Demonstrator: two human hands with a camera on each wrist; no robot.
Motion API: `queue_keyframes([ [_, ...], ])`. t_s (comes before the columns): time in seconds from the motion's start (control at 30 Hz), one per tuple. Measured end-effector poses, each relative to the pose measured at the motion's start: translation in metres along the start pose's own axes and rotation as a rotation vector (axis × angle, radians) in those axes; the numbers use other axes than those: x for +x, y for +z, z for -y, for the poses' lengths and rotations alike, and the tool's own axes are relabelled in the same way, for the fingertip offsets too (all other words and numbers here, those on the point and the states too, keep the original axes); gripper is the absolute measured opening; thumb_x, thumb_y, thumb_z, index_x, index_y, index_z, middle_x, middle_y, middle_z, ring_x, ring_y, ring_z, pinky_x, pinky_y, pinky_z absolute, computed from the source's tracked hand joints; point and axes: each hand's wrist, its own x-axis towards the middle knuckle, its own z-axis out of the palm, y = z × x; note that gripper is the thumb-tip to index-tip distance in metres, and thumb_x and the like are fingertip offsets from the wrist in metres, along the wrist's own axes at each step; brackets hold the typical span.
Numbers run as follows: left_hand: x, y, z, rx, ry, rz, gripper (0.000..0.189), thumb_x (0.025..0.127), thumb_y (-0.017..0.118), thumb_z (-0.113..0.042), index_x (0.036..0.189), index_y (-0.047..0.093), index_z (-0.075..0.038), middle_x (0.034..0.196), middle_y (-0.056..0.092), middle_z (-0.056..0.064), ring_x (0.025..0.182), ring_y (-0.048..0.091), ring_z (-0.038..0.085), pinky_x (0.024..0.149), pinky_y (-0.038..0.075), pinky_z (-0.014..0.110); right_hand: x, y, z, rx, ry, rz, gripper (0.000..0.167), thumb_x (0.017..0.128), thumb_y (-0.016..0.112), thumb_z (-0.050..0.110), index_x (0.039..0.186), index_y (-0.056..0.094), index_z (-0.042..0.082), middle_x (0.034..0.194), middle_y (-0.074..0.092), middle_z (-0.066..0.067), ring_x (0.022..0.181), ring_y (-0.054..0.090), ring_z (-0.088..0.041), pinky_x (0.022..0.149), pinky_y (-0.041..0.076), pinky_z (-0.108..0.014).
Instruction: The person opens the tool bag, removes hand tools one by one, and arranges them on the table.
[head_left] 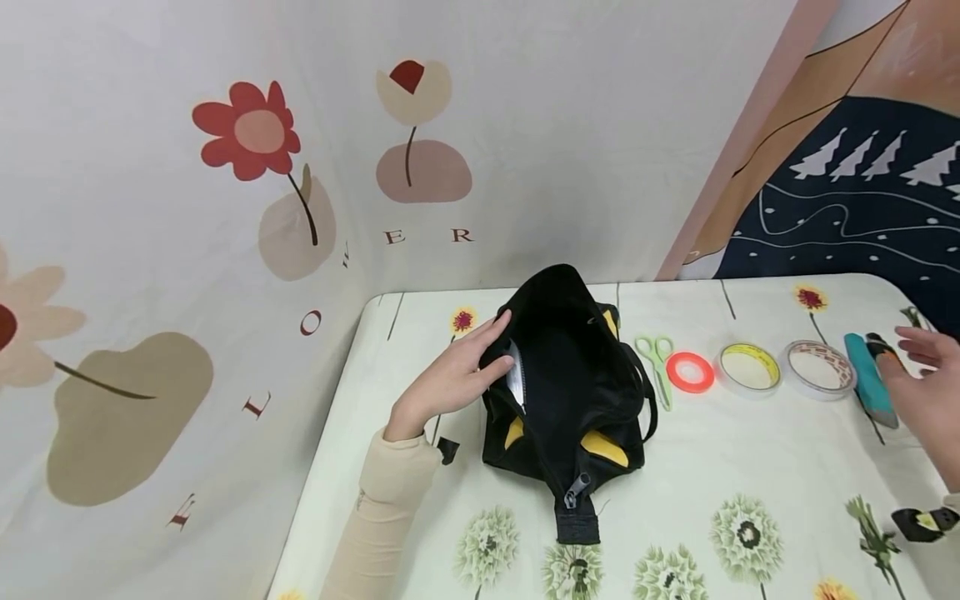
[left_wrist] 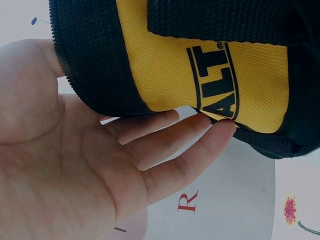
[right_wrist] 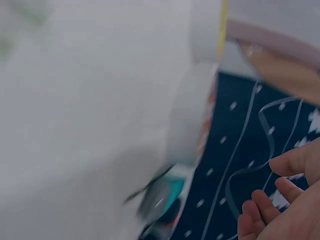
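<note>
A black and yellow tool bag (head_left: 558, 375) stands unzipped on the table, its dark mouth facing up. My left hand (head_left: 457, 375) holds the bag's left rim, thumb inside the opening and fingers along the outside. In the left wrist view the fingertips of the left hand (left_wrist: 165, 150) touch the yellow panel with black lettering. My right hand (head_left: 926, 387) hovers at the table's right side with fingers loosely bent and nothing in them. Just beside it lie a teal utility knife (head_left: 870, 379) and a black and orange tool (head_left: 879, 346), partly hidden by the hand.
Between bag and knife runs a row: green scissors (head_left: 660, 367), a red tape roll (head_left: 690, 372), a yellow-cored tape roll (head_left: 750, 368) and a clear tape roll (head_left: 821, 369). A printed flower cloth (head_left: 420, 517) covers the table, and a fabric wall (head_left: 555, 125) rises behind.
</note>
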Motion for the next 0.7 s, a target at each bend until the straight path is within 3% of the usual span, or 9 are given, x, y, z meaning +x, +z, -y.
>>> queue_keyframes([
  [0.03,0.000,0.000,0.000,0.000,-0.001,-0.001,0.073,0.117,0.056,-0.028,0.178,0.021,-0.008,0.183,0.020,0.015,0.171,0.017,0.032,0.137,0.019,0.054,-0.004,0.000,0.010,-0.002,-0.024,0.005,0.051,0.115,0.046,0.000,0.166,0.044,-0.001,0.164,0.046,-0.032,0.144,0.054,-0.032,0.127,0.036,-0.041],
  [0.1,0.000,-0.001,0.000,-0.002,0.000,-0.001,0.073,0.117,0.056,-0.028,0.177,0.021,-0.008,0.183,0.020,0.015,0.171,0.017,0.033,0.137,0.019,0.054,-0.013,-0.002,0.025,-0.003,-0.075,0.018,0.049,0.114,0.051,0.002,0.163,0.049,-0.002,0.158,0.053,-0.032,0.126,0.054,-0.003,0.119,0.037,-0.027],
  [0.13,0.000,-0.001,0.000,-0.002,-0.001,-0.001,0.073,0.117,0.056,-0.028,0.177,0.021,-0.008,0.183,0.021,0.015,0.171,0.018,0.033,0.137,0.020,0.054,-0.016,-0.001,0.031,-0.006,-0.096,0.012,0.048,0.114,0.053,0.002,0.161,0.052,-0.002,0.155,0.056,-0.030,0.117,0.047,0.010,0.115,0.037,-0.022],
  [0.2,0.000,-0.002,-0.001,-0.003,-0.001,-0.001,0.073,0.117,0.056,-0.027,0.177,0.021,-0.008,0.183,0.021,0.015,0.171,0.018,0.033,0.137,0.020,0.054,-0.022,0.000,0.042,-0.007,-0.129,0.015,0.047,0.113,0.057,0.005,0.160,0.055,0.001,0.151,0.060,-0.027,0.105,0.029,0.021,0.109,0.036,-0.014],
  [0.27,0.000,-0.002,-0.001,-0.005,0.000,-0.001,0.073,0.117,0.057,-0.027,0.177,0.021,-0.008,0.183,0.021,0.015,0.171,0.018,0.034,0.137,0.020,0.054,-0.027,0.000,0.052,0.021,-0.141,0.047,0.049,0.113,0.059,0.009,0.161,0.055,0.003,0.152,0.062,-0.020,0.105,0.029,0.024,0.112,0.036,-0.013],
  [0.3,0.000,-0.002,-0.001,-0.005,0.000,-0.001,0.073,0.117,0.057,-0.027,0.177,0.021,-0.008,0.183,0.020,0.015,0.171,0.018,0.033,0.137,0.020,0.054,-0.029,0.000,0.057,0.042,-0.142,0.061,0.049,0.113,0.060,0.010,0.162,0.055,0.004,0.146,0.065,-0.009,0.105,0.031,0.024,0.112,0.037,-0.013],
  [0.47,0.000,-0.002,-0.001,-0.003,-0.001,-0.004,0.073,0.116,0.057,-0.027,0.178,0.021,-0.009,0.183,0.021,0.015,0.171,0.018,0.033,0.137,0.020,0.053,-0.040,0.003,0.081,0.231,-0.193,0.144,0.051,0.110,0.066,0.009,0.161,0.058,0.007,0.115,0.055,0.036,0.104,0.047,0.020,0.095,0.040,-0.004],
  [0.6,0.000,-0.002,-0.001,-0.009,-0.003,-0.003,0.073,0.116,0.057,-0.026,0.178,0.021,-0.009,0.183,0.021,0.014,0.170,0.018,0.032,0.137,0.020,0.053,-0.051,0.007,0.100,0.338,-0.304,0.186,0.050,0.106,0.071,0.002,0.155,0.063,0.007,0.111,0.057,0.037,0.104,0.055,0.016,0.087,0.041,0.001],
  [0.7,0.000,-0.001,-0.001,-0.010,-0.003,-0.002,0.073,0.116,0.057,-0.026,0.178,0.021,-0.009,0.183,0.020,0.014,0.170,0.018,0.033,0.137,0.020,0.054,-0.060,0.011,0.115,0.325,-0.367,0.202,0.048,0.105,0.073,0.001,0.152,0.063,0.001,0.112,0.057,0.036,0.105,0.055,0.015,0.089,0.041,0.001],
])
